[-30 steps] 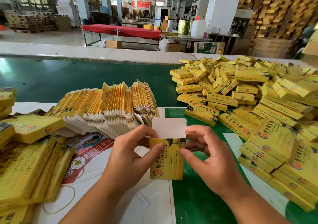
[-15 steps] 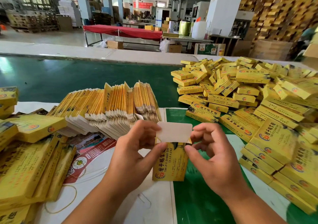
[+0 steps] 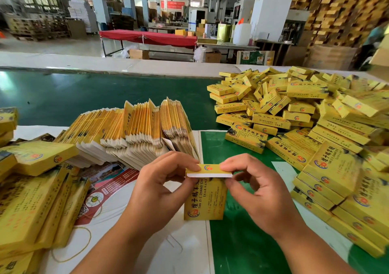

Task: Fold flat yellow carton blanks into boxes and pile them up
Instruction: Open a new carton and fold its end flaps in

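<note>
Here, a long green table sits in a big work hall with white pillars, a red-covered table far back, and tall stacks of yellow cartons at the far right. White sheets lie on the near part of the table. A fanned row of flat yellow blanks leans just behind the hands. A big heap of folded boxes fills the right side, and more yellow boxes lie on the left, a bit blurry. In the middle, one yellow box stands upright just above the table, with red and black writing on its front. Its top flap is bent over, showing a white edge. The left hand pinches the flap's left end, and the right hand pinches its right end. The box's top may not be tucked in yet; it is hard to tell.
</note>
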`<state>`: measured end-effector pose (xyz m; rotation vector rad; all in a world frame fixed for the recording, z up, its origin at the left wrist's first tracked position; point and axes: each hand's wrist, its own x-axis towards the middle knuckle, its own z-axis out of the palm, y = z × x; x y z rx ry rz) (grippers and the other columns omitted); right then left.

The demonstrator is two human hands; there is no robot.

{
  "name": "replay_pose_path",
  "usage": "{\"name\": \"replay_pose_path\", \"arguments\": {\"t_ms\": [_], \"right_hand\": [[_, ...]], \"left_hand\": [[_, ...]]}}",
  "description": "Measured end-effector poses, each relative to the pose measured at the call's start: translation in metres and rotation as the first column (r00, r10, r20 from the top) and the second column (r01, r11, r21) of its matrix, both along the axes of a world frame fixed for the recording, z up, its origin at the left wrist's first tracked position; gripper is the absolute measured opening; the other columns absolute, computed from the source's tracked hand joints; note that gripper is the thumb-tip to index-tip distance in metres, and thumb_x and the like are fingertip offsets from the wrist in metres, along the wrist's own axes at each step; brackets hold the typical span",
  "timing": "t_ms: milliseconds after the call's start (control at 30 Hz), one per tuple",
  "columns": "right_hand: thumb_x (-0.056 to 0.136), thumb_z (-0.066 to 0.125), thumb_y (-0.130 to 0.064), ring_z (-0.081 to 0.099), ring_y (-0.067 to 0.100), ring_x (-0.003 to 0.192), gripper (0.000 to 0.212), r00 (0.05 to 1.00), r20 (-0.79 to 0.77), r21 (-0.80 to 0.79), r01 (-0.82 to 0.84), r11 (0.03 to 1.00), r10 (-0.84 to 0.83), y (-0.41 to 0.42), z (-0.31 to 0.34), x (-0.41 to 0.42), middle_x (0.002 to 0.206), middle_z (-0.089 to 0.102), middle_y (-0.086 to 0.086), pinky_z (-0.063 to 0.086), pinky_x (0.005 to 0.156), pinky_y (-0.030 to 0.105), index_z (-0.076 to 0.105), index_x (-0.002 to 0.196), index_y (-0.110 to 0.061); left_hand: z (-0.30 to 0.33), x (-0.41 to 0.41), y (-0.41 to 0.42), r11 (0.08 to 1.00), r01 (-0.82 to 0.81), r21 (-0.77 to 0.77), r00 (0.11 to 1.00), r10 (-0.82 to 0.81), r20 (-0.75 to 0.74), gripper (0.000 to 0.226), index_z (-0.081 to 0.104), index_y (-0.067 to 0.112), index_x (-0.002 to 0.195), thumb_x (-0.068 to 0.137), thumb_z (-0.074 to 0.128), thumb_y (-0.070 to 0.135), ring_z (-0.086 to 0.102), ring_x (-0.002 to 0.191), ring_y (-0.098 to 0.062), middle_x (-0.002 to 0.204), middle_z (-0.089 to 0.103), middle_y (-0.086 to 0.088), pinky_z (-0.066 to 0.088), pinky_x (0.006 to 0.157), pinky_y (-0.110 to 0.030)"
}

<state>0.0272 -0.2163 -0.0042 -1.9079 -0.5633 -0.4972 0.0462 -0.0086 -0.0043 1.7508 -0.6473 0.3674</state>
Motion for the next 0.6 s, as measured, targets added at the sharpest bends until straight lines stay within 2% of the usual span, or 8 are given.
{"name": "replay_pose_path", "arguments": {"t_ms": [100,233,333,433,600], "right_hand": [[0.084,0.06,-0.025,0.064,0.013,0.097,0.018,1.0,-0.002,0.041,-0.007,0.999,0.007,0.0009,0.0021,-0.0023,0.101,0.067,-0.012,0.053,0.075,0.016,0.07,0.097,-0.02],[0.086,0.064,-0.036,0.067,0.012,0.096,0.021,0.999,-0.019,0.063,0.027,0.998,-0.025,0.0041,0.003,-0.0034,0.101,0.069,-0.013,0.055,0.074,0.019,0.071,0.094,-0.017],[0.084,0.072,-0.029,0.067,0.011,0.094,0.015,0.998,-0.024,0.045,0.058,0.997,-0.057,0.0049,0.0024,-0.0024,0.1,0.069,-0.014,0.054,0.075,0.018,0.07,0.093,-0.018],[0.083,0.07,-0.022,0.067,0.012,0.091,0.008,0.997,-0.012,0.02,0.071,0.997,-0.071,0.0056,0.0035,-0.0027,0.096,0.069,-0.014,0.053,0.075,0.018,0.068,0.09,-0.021],[0.082,0.071,-0.017,0.066,0.014,0.086,0.006,0.995,0.032,-0.019,0.098,0.995,-0.098,0.0073,0.0062,-0.0044,0.091,0.067,-0.011,0.055,0.072,0.026,0.067,0.085,-0.019]], "left_hand": [[0.0013,-0.0019,-0.002,0.998,0.038,-0.05,0.999,-0.037,0.003,0.016,0.07,0.02,0.091,0.081,0.065,0.032,0.068,0.092,-0.023,0.098,0.071,0.004,0.058,0.07,-0.033],[0.0025,-0.0017,-0.0032,1.0,0.014,-0.028,1.0,-0.014,-0.001,0.02,0.069,0.018,0.089,0.081,0.065,0.036,0.068,0.089,-0.019,0.092,0.071,0.007,0.058,0.067,-0.03],[0.0022,-0.002,-0.0033,1.0,0.001,-0.01,1.0,-0.001,-0.015,0.021,0.068,0.02,0.091,0.08,0.065,0.038,0.067,0.088,-0.023,0.091,0.07,0.003,0.059,0.068,-0.033],[0.0013,-0.0015,-0.0044,0.999,-0.026,0.025,0.999,0.025,0.024,0.016,0.066,0.024,0.091,0.082,0.066,0.036,0.067,0.088,-0.022,0.09,0.068,0.005,0.059,0.066,-0.034],[0.0,-0.0017,-0.0064,0.997,-0.068,0.031,0.998,0.067,0.02,0.011,0.065,0.027,0.093,0.083,0.071,0.03,0.068,0.088,-0.015,0.091,0.069,0.011,0.059,0.067,-0.031]]}}
